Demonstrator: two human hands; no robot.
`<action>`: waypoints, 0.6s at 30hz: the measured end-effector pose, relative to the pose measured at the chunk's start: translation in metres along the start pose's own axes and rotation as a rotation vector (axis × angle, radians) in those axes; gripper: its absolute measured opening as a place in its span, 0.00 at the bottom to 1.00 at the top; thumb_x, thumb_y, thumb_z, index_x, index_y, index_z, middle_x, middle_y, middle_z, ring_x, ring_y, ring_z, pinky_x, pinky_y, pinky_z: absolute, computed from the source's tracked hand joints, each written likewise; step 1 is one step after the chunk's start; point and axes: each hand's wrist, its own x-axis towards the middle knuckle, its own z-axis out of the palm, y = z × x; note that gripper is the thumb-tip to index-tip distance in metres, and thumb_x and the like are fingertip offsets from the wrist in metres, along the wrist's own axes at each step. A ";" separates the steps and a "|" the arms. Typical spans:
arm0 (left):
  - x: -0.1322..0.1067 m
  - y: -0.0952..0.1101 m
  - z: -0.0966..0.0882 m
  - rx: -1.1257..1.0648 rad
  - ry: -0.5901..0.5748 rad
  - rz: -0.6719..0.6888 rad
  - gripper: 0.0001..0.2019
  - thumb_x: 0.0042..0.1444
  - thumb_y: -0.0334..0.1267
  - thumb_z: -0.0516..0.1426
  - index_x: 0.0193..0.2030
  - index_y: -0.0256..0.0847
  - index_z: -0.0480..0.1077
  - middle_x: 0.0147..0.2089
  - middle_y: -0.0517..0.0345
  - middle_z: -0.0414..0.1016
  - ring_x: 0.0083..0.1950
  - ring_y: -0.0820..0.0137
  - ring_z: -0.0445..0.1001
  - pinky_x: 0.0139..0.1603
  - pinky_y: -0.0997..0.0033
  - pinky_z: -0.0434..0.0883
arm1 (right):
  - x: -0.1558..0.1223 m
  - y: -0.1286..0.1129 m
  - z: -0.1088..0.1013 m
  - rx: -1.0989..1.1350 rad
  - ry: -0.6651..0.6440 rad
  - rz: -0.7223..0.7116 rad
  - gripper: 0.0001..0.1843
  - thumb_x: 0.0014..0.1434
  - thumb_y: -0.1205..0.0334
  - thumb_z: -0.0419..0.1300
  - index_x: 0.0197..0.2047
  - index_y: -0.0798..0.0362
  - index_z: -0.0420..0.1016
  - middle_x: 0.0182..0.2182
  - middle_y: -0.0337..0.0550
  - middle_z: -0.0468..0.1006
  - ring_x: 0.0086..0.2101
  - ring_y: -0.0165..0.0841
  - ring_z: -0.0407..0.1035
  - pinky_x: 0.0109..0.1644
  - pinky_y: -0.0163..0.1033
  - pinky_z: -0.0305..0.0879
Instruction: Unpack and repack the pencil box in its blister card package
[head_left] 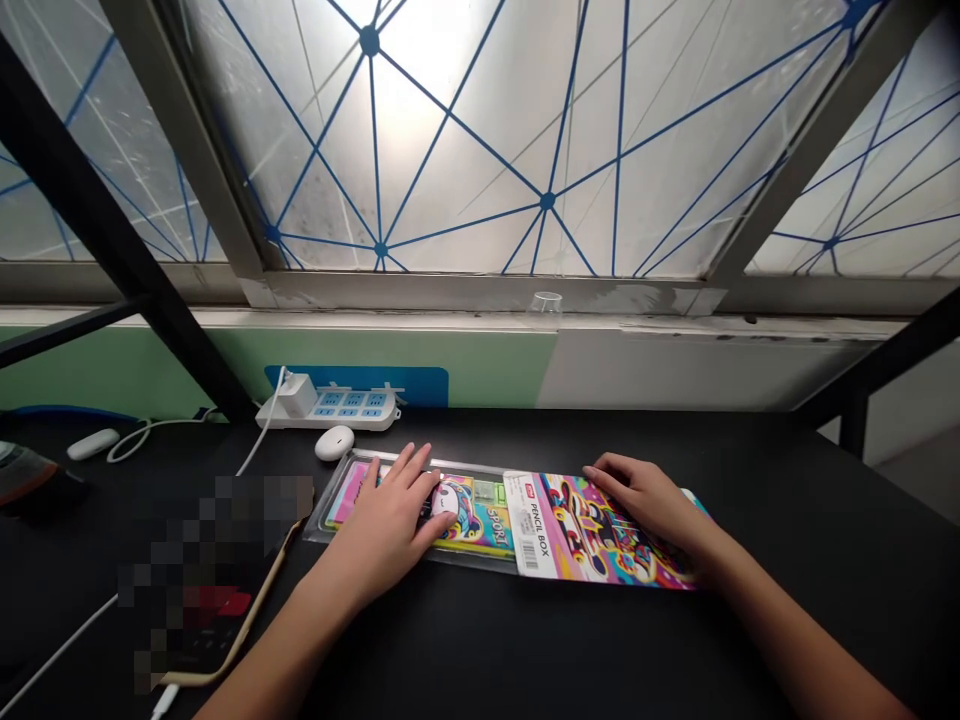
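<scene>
A colourful pencil box (493,528) with a cartoon picture and the word "SPORT" lies in a clear plastic tray (318,528) on the black table. My left hand (397,520) rests on its left part, fingers spread and palm down, covering some of the print. Over the right part of the tray is a bright printed cardboard sleeve (581,535), marked "PENCIL BOX" with a barcode. My right hand (649,500) is on the upper right of this sleeve, its fingers bent and closed at the top edge. The sleeve's right end is partly hidden under my right wrist.
Behind the tray stand a white power strip (352,405) with a plug and a white rounded case (334,442). A tan-edged device (262,610), partly blurred out, and a white cable (64,655) lie left. A clear cup (547,303) sits on the windowsill.
</scene>
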 end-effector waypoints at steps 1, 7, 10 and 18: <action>0.000 0.001 0.001 0.001 -0.002 0.000 0.24 0.67 0.54 0.50 0.62 0.44 0.67 0.75 0.47 0.53 0.76 0.50 0.49 0.69 0.34 0.52 | -0.001 -0.006 0.000 0.015 0.009 -0.016 0.24 0.65 0.37 0.50 0.35 0.48 0.73 0.31 0.40 0.79 0.33 0.38 0.71 0.37 0.41 0.64; 0.001 0.000 0.003 -0.016 -0.021 -0.004 0.25 0.67 0.54 0.50 0.66 0.45 0.64 0.75 0.48 0.53 0.76 0.50 0.48 0.70 0.35 0.51 | -0.004 -0.031 0.006 0.038 0.011 -0.066 0.21 0.63 0.40 0.56 0.42 0.48 0.76 0.39 0.44 0.81 0.37 0.40 0.73 0.41 0.42 0.67; 0.002 -0.002 0.005 -0.024 -0.030 -0.009 0.26 0.67 0.54 0.49 0.66 0.46 0.64 0.75 0.49 0.53 0.76 0.49 0.48 0.70 0.35 0.50 | -0.006 -0.035 0.008 0.027 -0.018 -0.070 0.22 0.62 0.39 0.56 0.41 0.49 0.77 0.37 0.44 0.81 0.36 0.39 0.72 0.38 0.42 0.66; 0.002 -0.004 0.005 -0.053 -0.026 -0.008 0.25 0.66 0.55 0.50 0.65 0.47 0.65 0.74 0.49 0.54 0.75 0.49 0.49 0.70 0.35 0.49 | -0.008 -0.023 -0.008 0.015 -0.009 0.003 0.22 0.59 0.38 0.59 0.40 0.49 0.78 0.38 0.43 0.81 0.35 0.38 0.72 0.37 0.41 0.65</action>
